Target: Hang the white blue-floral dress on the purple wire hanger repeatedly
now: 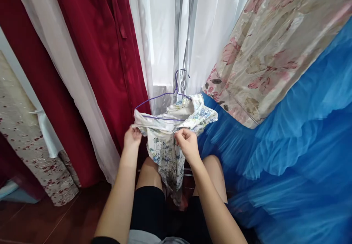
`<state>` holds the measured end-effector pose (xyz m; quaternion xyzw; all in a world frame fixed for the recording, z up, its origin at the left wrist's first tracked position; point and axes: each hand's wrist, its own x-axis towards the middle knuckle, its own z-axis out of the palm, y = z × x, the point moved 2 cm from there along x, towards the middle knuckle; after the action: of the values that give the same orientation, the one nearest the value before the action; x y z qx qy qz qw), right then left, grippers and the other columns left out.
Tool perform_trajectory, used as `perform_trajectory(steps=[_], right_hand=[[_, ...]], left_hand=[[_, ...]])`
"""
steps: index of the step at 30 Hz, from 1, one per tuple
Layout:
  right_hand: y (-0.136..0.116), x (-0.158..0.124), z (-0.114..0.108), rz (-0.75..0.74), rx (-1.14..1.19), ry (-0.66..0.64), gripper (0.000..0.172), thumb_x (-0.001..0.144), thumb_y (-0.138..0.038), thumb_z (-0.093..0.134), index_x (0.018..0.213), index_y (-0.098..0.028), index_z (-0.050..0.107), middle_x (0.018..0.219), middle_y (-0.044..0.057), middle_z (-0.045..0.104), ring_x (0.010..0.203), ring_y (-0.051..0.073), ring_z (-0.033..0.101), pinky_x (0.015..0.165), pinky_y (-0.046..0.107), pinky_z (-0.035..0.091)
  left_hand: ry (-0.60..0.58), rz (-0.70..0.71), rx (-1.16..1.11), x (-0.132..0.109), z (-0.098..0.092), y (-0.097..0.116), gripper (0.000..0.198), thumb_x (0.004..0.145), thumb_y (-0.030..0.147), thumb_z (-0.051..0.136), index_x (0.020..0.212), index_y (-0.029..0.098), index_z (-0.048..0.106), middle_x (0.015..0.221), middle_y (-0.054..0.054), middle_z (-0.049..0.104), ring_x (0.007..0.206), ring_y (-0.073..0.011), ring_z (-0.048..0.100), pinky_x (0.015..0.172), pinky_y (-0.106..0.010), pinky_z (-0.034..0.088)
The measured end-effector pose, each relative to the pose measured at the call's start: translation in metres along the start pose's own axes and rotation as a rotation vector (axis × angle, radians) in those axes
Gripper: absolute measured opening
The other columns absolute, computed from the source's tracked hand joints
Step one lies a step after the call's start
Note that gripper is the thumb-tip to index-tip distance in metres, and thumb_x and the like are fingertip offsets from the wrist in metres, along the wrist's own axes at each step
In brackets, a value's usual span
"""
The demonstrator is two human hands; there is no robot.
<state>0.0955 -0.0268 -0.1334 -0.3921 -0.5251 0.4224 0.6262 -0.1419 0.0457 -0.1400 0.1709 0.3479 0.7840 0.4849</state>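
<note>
A white garment with a blue floral print (167, 141) hangs partly draped over a thin purple wire hanger (162, 96), whose hook catches on a metal rail end among other hooks. My left hand (132, 137) is closed, pinching the garment's left edge. My right hand (187, 141) is closed too, gripping the cloth just right of its middle. The rest of the garment droops down between my knees.
Dark red dresses (110, 53) and sheer white ones (156, 35) hang close behind. A pink floral satin dress (275, 42) and a bulky blue tulle skirt (288, 156) crowd the right. A beige sequinned dress (35, 152) hangs at left over a dark wooden floor (55, 222).
</note>
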Motion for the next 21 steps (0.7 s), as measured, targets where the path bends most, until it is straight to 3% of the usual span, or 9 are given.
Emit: perform_trajectory(steps=[4, 7, 9, 11, 13, 15, 18, 19, 21], right_hand=[[0.029, -0.033, -0.038, 0.081, 0.055, 0.283, 0.026, 0.081, -0.034, 0.059, 0.059, -0.023, 0.05, 0.051, -0.005, 0.047, 0.046, 0.012, 0.037, 0.047, 0.026, 0.029], [0.044, -0.059, -0.067, 0.083, -0.059, 0.353, 0.023, 0.085, -0.038, 0.064, 0.07, -0.022, 0.055, 0.063, -0.002, 0.054, 0.058, 0.016, 0.048, 0.056, 0.028, 0.039], [0.042, -0.066, -0.071, 0.04, -0.131, 0.215, 0.019, 0.084, -0.039, 0.069, 0.091, -0.022, 0.064, 0.086, 0.003, 0.065, 0.08, 0.021, 0.059, 0.073, 0.031, 0.047], [0.031, -0.066, -0.061, 0.008, -0.133, -0.048, 0.033, 0.083, -0.039, 0.073, 0.111, -0.022, 0.064, 0.108, 0.006, 0.067, 0.102, 0.025, 0.061, 0.091, 0.036, 0.048], [0.018, -0.064, -0.046, 0.046, -0.064, -0.309, 0.036, 0.083, -0.038, 0.075, 0.114, -0.021, 0.065, 0.112, 0.006, 0.067, 0.109, 0.026, 0.06, 0.098, 0.039, 0.046], [0.005, -0.064, -0.036, 0.16, 0.083, -0.457, 0.034, 0.082, -0.036, 0.076, 0.112, -0.021, 0.067, 0.108, 0.004, 0.069, 0.106, 0.025, 0.062, 0.098, 0.039, 0.047], [-0.015, -0.067, -0.042, 0.367, 0.331, -0.599, 0.04, 0.074, -0.035, 0.083, 0.109, -0.021, 0.068, 0.098, 0.003, 0.071, 0.091, 0.021, 0.065, 0.09, 0.036, 0.051], [-0.023, -0.067, -0.05, 0.412, 0.364, -0.655, 0.041, 0.071, -0.033, 0.085, 0.106, -0.02, 0.07, 0.093, 0.003, 0.071, 0.085, 0.02, 0.066, 0.085, 0.034, 0.052], [-0.04, -0.061, -0.073, 0.435, 0.315, -0.718, 0.039, 0.066, -0.03, 0.087, 0.1, -0.017, 0.072, 0.085, 0.002, 0.071, 0.076, 0.017, 0.065, 0.077, 0.03, 0.052]], left_hand=[[-0.023, -0.178, -0.035, -0.054, -0.023, -0.063, 0.019, 0.092, 0.02, 0.056, 0.073, 0.018, 0.054, 0.074, -0.004, 0.06, 0.077, -0.0176, 0.065, 0.086, -0.037, 0.054], [-0.234, -0.106, -0.029, -0.1, -0.008, -0.076, 0.013, 0.091, 0.029, 0.063, 0.085, 0.018, 0.062, 0.094, -0.007, 0.067, 0.093, -0.0197, 0.066, 0.092, -0.037, 0.052], [-0.479, 0.049, 0.166, -0.127, 0.013, -0.07, 0.018, 0.092, 0.035, 0.066, 0.088, 0.018, 0.066, 0.093, -0.006, 0.066, 0.09, -0.0184, 0.063, 0.088, -0.031, 0.051], [-0.709, 0.21, 0.426, -0.148, 0.036, -0.062, 0.022, 0.094, 0.038, 0.064, 0.088, 0.017, 0.069, 0.089, -0.005, 0.065, 0.086, -0.0182, 0.061, 0.084, -0.029, 0.049], [-0.863, 0.318, 0.591, -0.161, 0.054, -0.053, 0.023, 0.096, 0.039, 0.061, 0.091, 0.018, 0.071, 0.093, -0.007, 0.066, 0.092, -0.0202, 0.061, 0.088, -0.03, 0.048], [-0.966, 0.317, 0.649, -0.164, 0.062, -0.046, 0.027, 0.095, 0.041, 0.063, 0.11, 0.021, 0.071, 0.109, -0.009, 0.065, 0.108, -0.0234, 0.06, 0.099, -0.033, 0.045], [-1.199, -0.011, 0.653, -0.161, 0.051, -0.045, 0.058, 0.094, 0.054, 0.059, 0.146, 0.028, 0.051, 0.127, -0.01, 0.061, 0.12, -0.0255, 0.057, 0.105, -0.038, 0.043], [-1.278, -0.164, 0.657, -0.159, 0.043, -0.046, 0.061, 0.094, 0.059, 0.058, 0.146, 0.027, 0.051, 0.125, -0.01, 0.063, 0.115, -0.0249, 0.06, 0.102, -0.038, 0.045], [-1.417, -0.458, 0.747, -0.159, 0.02, -0.053, 0.058, 0.087, 0.063, 0.064, 0.127, 0.02, 0.065, 0.103, -0.008, 0.069, 0.092, -0.0215, 0.065, 0.086, -0.034, 0.052]])
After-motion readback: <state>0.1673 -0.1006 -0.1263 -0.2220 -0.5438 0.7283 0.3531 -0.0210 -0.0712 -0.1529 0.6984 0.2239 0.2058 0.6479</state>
